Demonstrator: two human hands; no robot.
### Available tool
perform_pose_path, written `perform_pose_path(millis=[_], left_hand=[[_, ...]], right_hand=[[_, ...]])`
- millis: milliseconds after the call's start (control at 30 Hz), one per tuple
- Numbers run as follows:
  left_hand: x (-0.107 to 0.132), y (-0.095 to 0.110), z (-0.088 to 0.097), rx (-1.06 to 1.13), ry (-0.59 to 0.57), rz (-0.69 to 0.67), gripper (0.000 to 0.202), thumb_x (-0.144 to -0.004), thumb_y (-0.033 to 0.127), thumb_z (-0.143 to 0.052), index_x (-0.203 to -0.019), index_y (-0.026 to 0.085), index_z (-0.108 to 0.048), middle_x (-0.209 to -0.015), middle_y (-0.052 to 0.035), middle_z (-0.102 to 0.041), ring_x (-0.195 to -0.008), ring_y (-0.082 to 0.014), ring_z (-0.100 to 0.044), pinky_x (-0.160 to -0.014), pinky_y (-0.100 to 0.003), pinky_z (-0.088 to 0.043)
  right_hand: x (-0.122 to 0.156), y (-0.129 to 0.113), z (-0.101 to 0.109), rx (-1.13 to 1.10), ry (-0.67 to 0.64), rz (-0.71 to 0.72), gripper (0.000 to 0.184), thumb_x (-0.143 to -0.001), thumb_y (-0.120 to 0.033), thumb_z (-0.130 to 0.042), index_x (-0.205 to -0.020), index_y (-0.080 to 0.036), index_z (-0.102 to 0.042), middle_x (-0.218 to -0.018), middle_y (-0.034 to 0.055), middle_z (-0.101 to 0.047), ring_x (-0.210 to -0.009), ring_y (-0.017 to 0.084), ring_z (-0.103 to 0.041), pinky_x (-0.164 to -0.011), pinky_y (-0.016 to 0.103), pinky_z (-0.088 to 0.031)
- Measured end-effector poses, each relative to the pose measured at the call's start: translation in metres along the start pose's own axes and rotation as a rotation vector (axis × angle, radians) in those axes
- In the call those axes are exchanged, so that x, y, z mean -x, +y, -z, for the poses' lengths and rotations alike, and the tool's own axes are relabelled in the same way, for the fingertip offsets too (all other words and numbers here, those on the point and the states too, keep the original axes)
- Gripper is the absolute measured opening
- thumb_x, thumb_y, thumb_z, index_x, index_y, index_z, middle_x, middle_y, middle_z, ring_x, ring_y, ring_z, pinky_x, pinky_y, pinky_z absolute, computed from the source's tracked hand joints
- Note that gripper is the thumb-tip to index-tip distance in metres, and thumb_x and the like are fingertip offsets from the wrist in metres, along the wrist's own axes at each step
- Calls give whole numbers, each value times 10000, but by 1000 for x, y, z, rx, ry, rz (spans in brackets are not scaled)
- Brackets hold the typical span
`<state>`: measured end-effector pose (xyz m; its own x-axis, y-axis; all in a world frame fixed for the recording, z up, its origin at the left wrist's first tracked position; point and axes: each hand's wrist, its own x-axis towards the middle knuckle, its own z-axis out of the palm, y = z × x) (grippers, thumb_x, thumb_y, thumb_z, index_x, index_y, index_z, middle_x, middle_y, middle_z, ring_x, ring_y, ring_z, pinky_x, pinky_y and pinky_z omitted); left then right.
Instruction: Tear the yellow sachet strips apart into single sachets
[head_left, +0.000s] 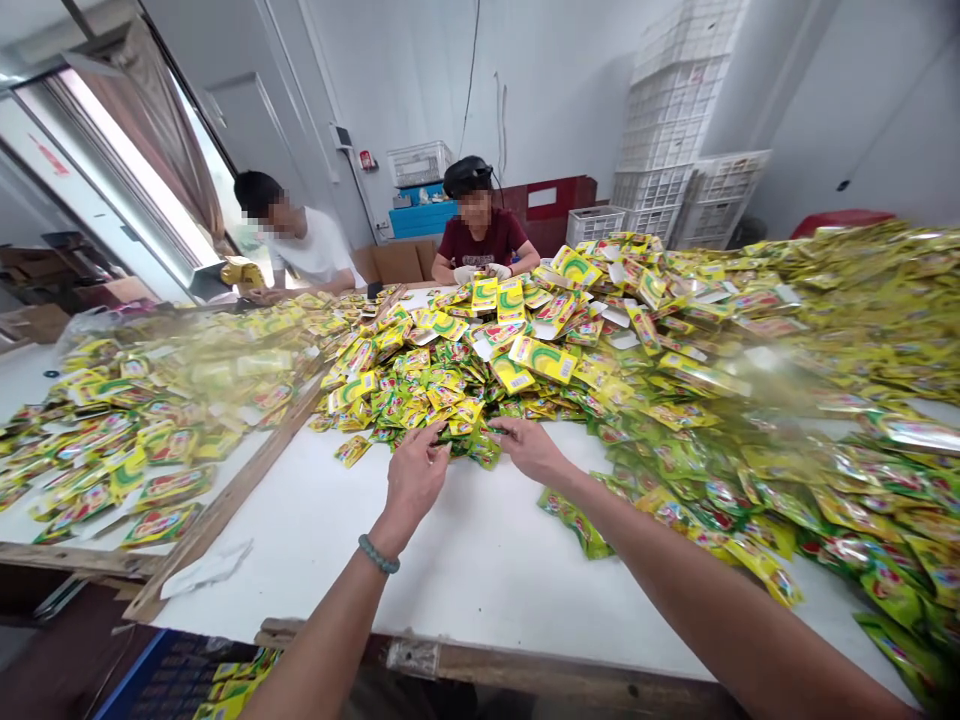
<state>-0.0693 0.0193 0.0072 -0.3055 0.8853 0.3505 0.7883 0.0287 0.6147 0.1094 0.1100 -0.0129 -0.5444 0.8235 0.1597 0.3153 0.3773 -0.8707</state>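
A big heap of small yellow-green packets (pixel 480 370) covers the white table (pixel 465 560). Both my arms reach forward to its near edge. My left hand (pixel 416 472), with a green bead bracelet on the wrist, pinches at packets at the foot of the heap, fingers curled together. My right hand (pixel 529 447) rests beside it, fingers bent onto the same packets. What exactly each hand grips is hard to make out among the pile.
Packets spread right in a long drift (pixel 825 450) and left over a second table (pixel 135 440). Two people sit at the far side, one in a white shirt (pixel 311 250), one in dark red (pixel 480 240). White crates (pixel 675 120) stack by the wall. A torn white scrap (pixel 206 570) lies near the left edge.
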Motion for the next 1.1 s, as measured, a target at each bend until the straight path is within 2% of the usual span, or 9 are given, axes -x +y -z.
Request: perform_pose_path(millis=[100,167,333,467,567,733,867,967,1100], left_hand=[[-7,9,-14,76,-31,-130,333,-841,316,-599,-1151,210,-661,-1084,-91,-649,-874,-197,-623,-747,-315,-512],[-9,14,-23,68,-85,-151,253,-858,298,-584,-1072,210,-685,-1062,-81,-667,-915,-207,-620,-774,-324,-507],[-14,16,-39,-349,39,-129,279,-846,347,-612,-1060,177,-672,-1033,-119,-659,-999,-284,-569,-855,-413,-457],[-19,17,-46,-570,8,-275,257,-882,254,-560,-1116,191,-643,-1101,-102,-656,-1034,-285,-536,-897,-424,-411],[-25,17,-52,-632,-5,-324,217,-917,198,-466,-996,188,-668,-998,-93,-668,-963,-268,-553,-857,-404,-419],[-33,13,-53,-643,7,-442,220,-864,110,-476,-978,192,-645,-1011,-114,-642,-952,-269,-556,-818,-398,-440],[-34,16,-40,-436,77,-413,246,-847,53,-418,-792,204,-604,-830,-86,-640,-818,-233,-580,-766,-367,-443],[-29,27,-31,-98,145,-182,189,-898,211,-437,-749,221,-552,-700,-38,-608,-671,-199,-572,-663,-327,-439],[-12,46,-36,555,-29,155,275,-788,460,-603,-744,209,-502,-626,20,-577,-547,-153,-568,-543,-263,-418]], right_hand=[[16,0,20,-305,-80,-108,204,-782,-386,-598,-852,-197,-630,-673,-27,-577,-637,125,-523,-614,251,-456],[28,4,30,-408,-30,-198,244,-716,-413,-655,-823,-203,-589,-647,-46,-530,-595,110,-486,-566,238,-447],[56,23,39,-527,158,-361,207,-707,-375,-629,-815,-212,-561,-662,-47,-529,-597,111,-510,-578,245,-469],[62,25,38,-525,193,-337,174,-759,-375,-571,-810,-208,-566,-693,-27,-569,-649,130,-562,-588,245,-475],[59,16,38,-499,189,-304,236,-801,-420,-535,-904,-211,-575,-757,-17,-605,-664,142,-625,-611,260,-491],[62,2,45,-452,257,-333,320,-787,-488,-543,-973,-229,-562,-711,-22,-575,-569,172,-653,-529,286,-488],[65,6,48,-399,348,-252,326,-757,-490,-579,-934,-219,-616,-634,-21,-535,-584,179,-605,-531,308,-505],[63,12,49,-283,368,-192,306,-738,-458,-597,-892,-198,-646,-606,-12,-545,-607,184,-567,-570,315,-479],[64,11,49,-310,367,-125,319,-734,-462,-602,-873,-178,-637,-757,24,-628,-669,174,-560,-627,299,-448]])
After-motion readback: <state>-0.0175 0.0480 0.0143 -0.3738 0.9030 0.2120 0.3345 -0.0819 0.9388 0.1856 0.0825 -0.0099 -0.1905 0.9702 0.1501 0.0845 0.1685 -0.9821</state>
